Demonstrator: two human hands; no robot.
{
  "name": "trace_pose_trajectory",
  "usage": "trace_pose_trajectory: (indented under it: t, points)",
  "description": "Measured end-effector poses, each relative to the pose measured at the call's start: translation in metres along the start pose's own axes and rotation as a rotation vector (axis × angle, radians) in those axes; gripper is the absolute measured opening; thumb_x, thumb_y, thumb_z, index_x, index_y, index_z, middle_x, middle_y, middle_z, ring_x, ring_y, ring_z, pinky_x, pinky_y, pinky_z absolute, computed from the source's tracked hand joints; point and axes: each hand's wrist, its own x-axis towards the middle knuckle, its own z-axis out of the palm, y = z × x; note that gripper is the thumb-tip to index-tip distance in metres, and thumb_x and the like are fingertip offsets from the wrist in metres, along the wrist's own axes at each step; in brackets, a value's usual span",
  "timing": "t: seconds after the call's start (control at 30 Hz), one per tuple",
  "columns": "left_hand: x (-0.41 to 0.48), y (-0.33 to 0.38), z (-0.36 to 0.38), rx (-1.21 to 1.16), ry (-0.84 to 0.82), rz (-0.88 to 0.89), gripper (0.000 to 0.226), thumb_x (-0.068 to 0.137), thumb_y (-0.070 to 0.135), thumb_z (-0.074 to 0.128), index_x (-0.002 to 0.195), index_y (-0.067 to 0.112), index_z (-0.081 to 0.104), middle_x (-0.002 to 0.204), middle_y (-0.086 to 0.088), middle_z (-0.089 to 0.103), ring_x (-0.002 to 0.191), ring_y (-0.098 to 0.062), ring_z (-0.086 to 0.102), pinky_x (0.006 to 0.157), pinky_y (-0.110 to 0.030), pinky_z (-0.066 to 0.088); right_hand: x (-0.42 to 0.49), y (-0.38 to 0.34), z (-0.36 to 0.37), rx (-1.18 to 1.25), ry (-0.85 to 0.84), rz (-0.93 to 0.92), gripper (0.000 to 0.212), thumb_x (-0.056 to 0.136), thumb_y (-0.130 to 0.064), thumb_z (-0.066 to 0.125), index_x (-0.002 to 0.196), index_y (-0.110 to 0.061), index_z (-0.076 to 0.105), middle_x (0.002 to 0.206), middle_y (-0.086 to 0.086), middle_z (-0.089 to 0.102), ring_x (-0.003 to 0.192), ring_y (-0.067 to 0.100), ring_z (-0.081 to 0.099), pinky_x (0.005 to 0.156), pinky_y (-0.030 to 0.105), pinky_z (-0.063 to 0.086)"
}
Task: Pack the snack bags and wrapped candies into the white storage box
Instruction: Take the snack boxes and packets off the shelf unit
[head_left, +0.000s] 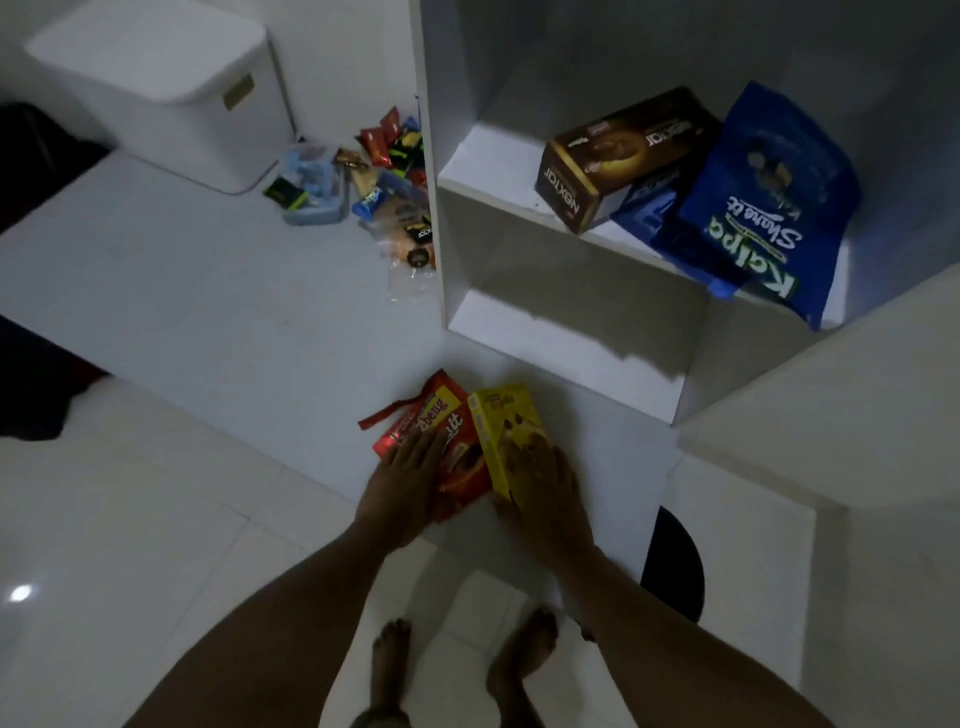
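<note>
A red snack pack (453, 441) and a yellow snack box (505, 431) lie side by side at the near edge of the white desk (208, 291). My left hand (402, 486) rests flat on the red pack with straight fingers. My right hand (545, 493) lies over the near end of the yellow box, fingers spread. The white storage box (171, 88), lid on, stands at the desk's far left. A heap of small wrapped candies and snack bags (395, 176) lies right of it, next to a small blue container (317, 192).
A white shelf unit (571, 312) stands on the desk's right side. Its upper shelf holds a brown biscuit box (618, 156) and blue snack bags (763, 208). A black round stool (675, 561) sits below the desk edge. My bare feet stand on the white tiled floor.
</note>
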Motion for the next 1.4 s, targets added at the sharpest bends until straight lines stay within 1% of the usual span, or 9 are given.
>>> trace_pose_trajectory:
  t: [0.1, 0.3, 0.57, 0.7, 0.83, 0.97, 1.1, 1.27, 1.4]
  points:
    - [-0.007, 0.022, -0.009, -0.089, 0.135, -0.087, 0.082, 0.084, 0.055, 0.065, 0.151, 0.020, 0.034, 0.141, -0.010, 0.055, 0.126, -0.032, 0.056, 0.090, -0.045, 0.053, -0.004, 0.009, -0.014, 0.096, 0.032, -0.017, 0.073, 0.091, -0.050, 0.047, 0.153, -0.034, 0.013, 0.158, 0.010, 0.024, 0.134, 0.039, 0.035, 0.106, 0.052, 0.040]
    - [-0.002, 0.052, -0.033, -0.207, 0.043, -0.146, 0.069, 0.096, 0.043, 0.046, 0.150, 0.052, 0.004, 0.145, -0.002, 0.051, 0.118, -0.033, 0.059, 0.086, -0.039, 0.052, -0.016, 0.032, -0.043, 0.212, 0.094, -0.029, 0.069, 0.084, -0.058, 0.031, 0.145, -0.041, 0.003, 0.159, 0.003, 0.016, 0.136, 0.038, 0.030, 0.109, 0.050, 0.035]
    - [0.008, 0.077, -0.058, -0.213, 0.053, 0.027, 0.061, 0.097, 0.029, 0.042, 0.149, 0.050, 0.019, 0.161, 0.005, 0.020, 0.134, -0.026, 0.044, 0.105, -0.038, 0.041, -0.015, 0.049, -0.072, 0.139, 0.145, -0.011, 0.067, 0.088, -0.059, 0.033, 0.150, -0.036, 0.019, 0.156, 0.011, 0.024, 0.130, 0.038, 0.040, 0.100, 0.048, 0.045]
    - [0.013, 0.089, -0.069, -0.348, 0.126, 0.047, 0.039, 0.089, 0.055, 0.058, 0.127, 0.046, 0.055, 0.121, -0.010, 0.063, 0.105, -0.042, 0.061, 0.086, -0.049, 0.053, -0.020, 0.055, -0.080, 0.182, 0.225, -0.031, 0.065, 0.087, -0.053, 0.046, 0.145, -0.023, 0.041, 0.147, 0.018, 0.041, 0.120, 0.040, 0.051, 0.089, 0.048, 0.054]
    - [0.016, 0.104, -0.075, -0.341, 0.276, -0.047, 0.042, 0.101, 0.043, 0.037, 0.139, 0.029, 0.049, 0.136, -0.001, 0.057, 0.119, -0.020, 0.059, 0.099, -0.033, 0.049, -0.032, 0.053, -0.087, 0.190, 0.298, -0.038, 0.064, 0.088, -0.053, 0.048, 0.143, -0.020, 0.046, 0.146, 0.018, 0.042, 0.118, 0.040, 0.050, 0.089, 0.049, 0.052]
    - [0.010, 0.121, -0.072, -0.535, 0.305, -0.103, 0.042, 0.094, 0.031, 0.050, 0.135, 0.020, 0.051, 0.126, 0.000, 0.060, 0.105, -0.017, 0.063, 0.089, -0.032, 0.054, -0.052, 0.048, -0.086, 0.153, 0.311, 0.023, 0.066, 0.088, -0.052, 0.052, 0.146, -0.022, 0.042, 0.150, 0.014, 0.038, 0.125, 0.037, 0.045, 0.095, 0.048, 0.050]
    - [-0.001, 0.148, -0.057, -0.709, 0.338, -0.067, 0.035, 0.090, 0.013, 0.063, 0.125, 0.014, 0.059, 0.112, 0.007, 0.062, 0.085, 0.012, 0.060, 0.071, 0.000, 0.043, -0.081, 0.059, -0.076, 0.104, 0.310, 0.036, 0.064, 0.091, -0.054, 0.047, 0.146, -0.024, 0.039, 0.150, 0.013, 0.040, 0.122, 0.039, 0.049, 0.089, 0.048, 0.052]
    - [-0.015, 0.185, -0.034, -0.759, 0.412, 0.050, 0.026, 0.085, 0.018, 0.074, 0.110, 0.016, 0.066, 0.103, 0.018, 0.061, 0.089, 0.015, 0.059, 0.077, -0.004, 0.047, -0.124, 0.094, -0.071, 0.085, 0.330, 0.136, 0.062, 0.094, -0.051, 0.051, 0.148, -0.024, 0.037, 0.150, 0.015, 0.040, 0.124, 0.040, 0.047, 0.092, 0.049, 0.051]
    - [-0.022, 0.225, -0.023, -0.744, 0.397, 0.125, 0.033, 0.081, 0.032, 0.076, 0.108, 0.016, 0.066, 0.103, 0.011, 0.064, 0.089, 0.001, 0.064, 0.077, -0.011, 0.053, -0.150, 0.130, -0.074, 0.132, 0.330, 0.224, 0.065, 0.092, -0.045, 0.059, 0.149, -0.022, 0.037, 0.152, 0.014, 0.038, 0.126, 0.040, 0.045, 0.095, 0.050, 0.049]
